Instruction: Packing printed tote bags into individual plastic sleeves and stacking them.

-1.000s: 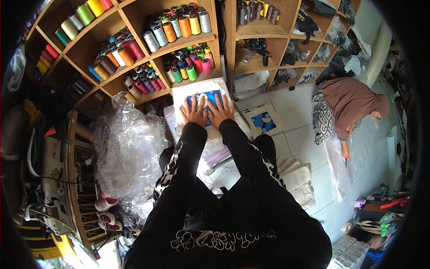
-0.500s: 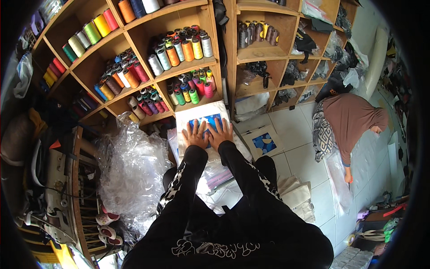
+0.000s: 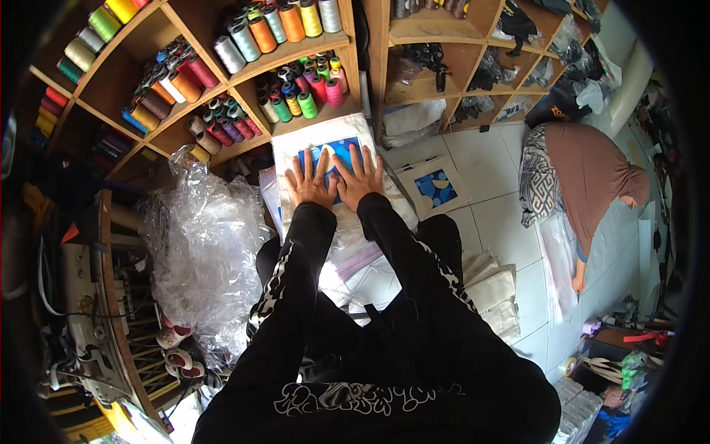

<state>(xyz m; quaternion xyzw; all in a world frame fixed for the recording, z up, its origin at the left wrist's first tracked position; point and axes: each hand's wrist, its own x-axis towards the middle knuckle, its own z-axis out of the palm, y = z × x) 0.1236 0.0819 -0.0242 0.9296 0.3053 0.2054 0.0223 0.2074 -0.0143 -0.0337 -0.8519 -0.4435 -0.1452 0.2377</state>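
A cream cloth piece (image 3: 290,142) with a blue patterned print (image 3: 349,145) lies flat on top of a stack in front of me. My left hand (image 3: 310,183) rests palm down on its left part, fingers spread and pointing away. Beside it my right hand (image 3: 360,176) lies flat on the right part, also with spread fingers. The thumbs come close together over the lower print, and both hands cover part of it. Neither hand holds anything. Below the cloth are plastic-wrapped flat packs (image 3: 358,265).
Wooden shelves (image 3: 285,66) with thread cones stand ahead. Crumpled clear plastic (image 3: 211,259) fills the left, by a wooden rack (image 3: 117,296). Another printed cream cloth (image 3: 456,169) and folded cream cloths (image 3: 494,294) lie right. A person (image 3: 580,174) bends over plastic sheets (image 3: 556,259).
The view has tilted, so the shelves sit higher in it. My hands stay flat on the cloth, with the fingers a little more spread. The other person's hand has shifted slightly over the plastic.
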